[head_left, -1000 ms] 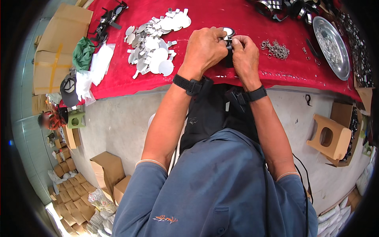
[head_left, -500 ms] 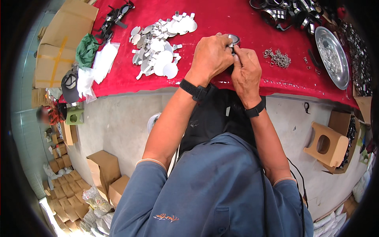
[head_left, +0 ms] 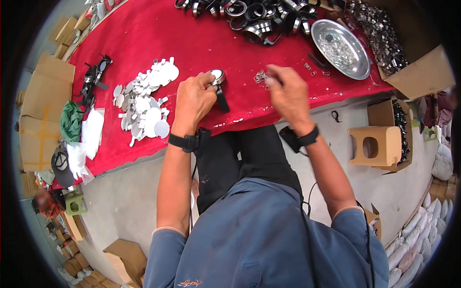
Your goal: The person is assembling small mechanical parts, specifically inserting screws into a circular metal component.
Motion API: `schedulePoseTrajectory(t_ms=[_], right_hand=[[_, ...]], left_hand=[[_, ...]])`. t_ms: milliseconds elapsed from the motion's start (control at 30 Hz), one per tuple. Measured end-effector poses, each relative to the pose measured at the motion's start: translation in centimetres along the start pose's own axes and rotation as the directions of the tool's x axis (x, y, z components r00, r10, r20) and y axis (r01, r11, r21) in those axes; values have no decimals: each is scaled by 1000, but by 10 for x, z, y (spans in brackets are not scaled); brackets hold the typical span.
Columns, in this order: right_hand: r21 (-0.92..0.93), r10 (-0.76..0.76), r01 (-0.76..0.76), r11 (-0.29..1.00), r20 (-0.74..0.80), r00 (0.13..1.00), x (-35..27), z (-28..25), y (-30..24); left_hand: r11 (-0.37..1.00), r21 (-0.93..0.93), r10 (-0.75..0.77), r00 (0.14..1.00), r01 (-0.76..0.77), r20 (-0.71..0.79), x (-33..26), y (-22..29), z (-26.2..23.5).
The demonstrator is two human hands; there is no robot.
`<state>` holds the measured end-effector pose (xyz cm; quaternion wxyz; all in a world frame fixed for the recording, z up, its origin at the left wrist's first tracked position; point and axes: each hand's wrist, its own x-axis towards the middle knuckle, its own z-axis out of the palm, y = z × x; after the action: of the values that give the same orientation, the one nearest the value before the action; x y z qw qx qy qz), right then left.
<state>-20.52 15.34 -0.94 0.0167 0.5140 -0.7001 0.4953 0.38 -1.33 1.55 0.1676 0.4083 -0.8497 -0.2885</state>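
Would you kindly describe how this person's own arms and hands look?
The left hand and right hand are gloveless. Black straps with dark blocks circle both wrists. Short blue-grey sleeves have pale edging; thin black cables run alongside.

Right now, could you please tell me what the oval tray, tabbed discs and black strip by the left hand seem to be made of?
Oval tray: polished metal, perhaps stainless steel, from its silvery, glinting rim.
Tabbed discs: likely thin sheet metal, satin, though plain pale faces leave plastic possible.
Black strip by the left hand: seemingly plastic or rubber, dull, judging by its dark, even surface.
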Motion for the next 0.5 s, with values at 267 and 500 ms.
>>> schedulePoseTrajectory(t_ms=[267,500], right_hand=[[-549,-37,163,820,232,972,53,-110,91],[-830,66,337,444,406,912,64,-83,119]], left_hand=[[997,-42,70,997,-72,-43,-3,-5,3],[980,104,182,976,-170,-119,1,-9,9]])
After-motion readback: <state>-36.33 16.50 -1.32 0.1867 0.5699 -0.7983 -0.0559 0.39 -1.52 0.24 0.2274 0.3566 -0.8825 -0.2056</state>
